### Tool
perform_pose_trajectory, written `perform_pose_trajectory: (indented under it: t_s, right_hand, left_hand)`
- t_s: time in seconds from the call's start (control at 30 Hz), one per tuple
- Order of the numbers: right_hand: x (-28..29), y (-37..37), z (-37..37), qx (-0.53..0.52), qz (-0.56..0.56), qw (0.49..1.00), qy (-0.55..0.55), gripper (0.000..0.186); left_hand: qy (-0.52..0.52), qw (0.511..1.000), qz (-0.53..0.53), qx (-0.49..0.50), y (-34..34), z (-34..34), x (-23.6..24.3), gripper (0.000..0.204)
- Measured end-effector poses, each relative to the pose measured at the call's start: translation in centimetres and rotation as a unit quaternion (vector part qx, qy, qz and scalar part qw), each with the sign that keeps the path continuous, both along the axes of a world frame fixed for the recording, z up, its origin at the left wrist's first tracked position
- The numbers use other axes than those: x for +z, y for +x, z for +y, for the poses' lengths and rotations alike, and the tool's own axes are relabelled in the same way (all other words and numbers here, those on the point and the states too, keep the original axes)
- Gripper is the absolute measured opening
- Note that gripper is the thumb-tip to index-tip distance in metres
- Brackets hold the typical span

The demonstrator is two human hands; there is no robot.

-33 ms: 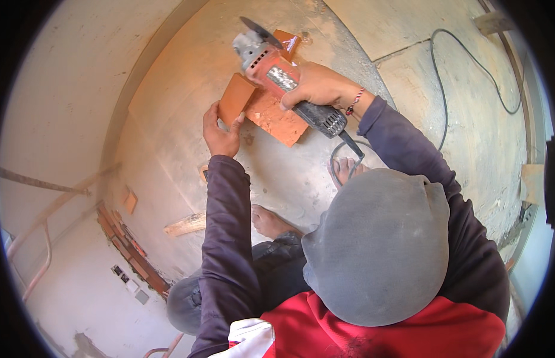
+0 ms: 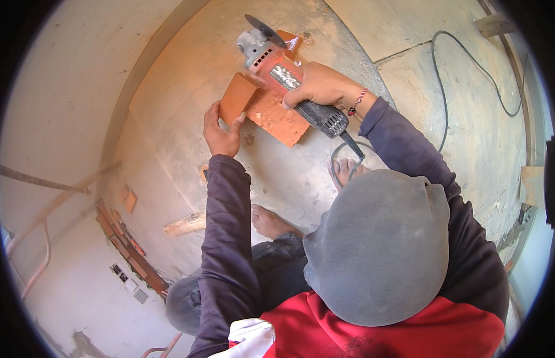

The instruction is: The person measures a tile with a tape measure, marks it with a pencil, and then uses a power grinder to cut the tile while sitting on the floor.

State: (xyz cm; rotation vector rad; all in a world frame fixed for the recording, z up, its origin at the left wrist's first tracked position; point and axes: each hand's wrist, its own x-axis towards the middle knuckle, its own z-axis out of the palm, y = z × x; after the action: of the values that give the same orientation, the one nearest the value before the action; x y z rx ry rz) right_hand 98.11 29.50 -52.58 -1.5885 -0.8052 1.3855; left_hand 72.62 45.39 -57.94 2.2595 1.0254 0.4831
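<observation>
My right hand (image 2: 324, 85) is wrapped around the red and black body of an angle grinder (image 2: 278, 70). At its far end, the dark cutting disc (image 2: 265, 31) stands tilted, clear of the tile in my other hand. My left hand (image 2: 222, 132) grips an orange clay tile (image 2: 237, 97) by its near left edge, thumb on one side and fingers on the other. That tile leans up against a rough, dusty orange brick (image 2: 278, 119) lying under the grinder. Beyond the grinder, partly behind the disc, lies another orange tile piece (image 2: 289, 42).
My bare feet (image 2: 271, 222) are close to the brick. The grinder's cord (image 2: 354, 143) loops by my right foot, and a black cable (image 2: 442, 95) curves over the floor at right. A wooden strip (image 2: 185, 224) lies at left, near stacked tiles (image 2: 131, 247) along the wall.
The grinder in my right hand has shifted very slightly away and to the right. My left hand and the tile have stayed in place.
</observation>
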Motion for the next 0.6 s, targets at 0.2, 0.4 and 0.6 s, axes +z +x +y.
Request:
perform_pose_trajectory:
  t_s: [0.2,0.4,0.6]
  right_hand:
    - [-1.0,-0.4,0.1,-0.001,-0.018,1.000,-0.006,0.042]
    - [-1.3,-2.1,1.6,0.049,-0.084,0.995,-0.018,0.055]
    - [-0.3,-2.5,2.2,0.083,-0.115,0.989,-0.040,0.062]
  left_hand:
    - [0.075,0.996,0.044,0.002,1.4,-0.6,1.2,0.061]
    - [0.127,0.990,0.054,-0.010,4.6,-2.3,1.4,0.061]
    - [0.118,0.992,0.052,-0.005,4.4,-2.1,0.0,0.066]
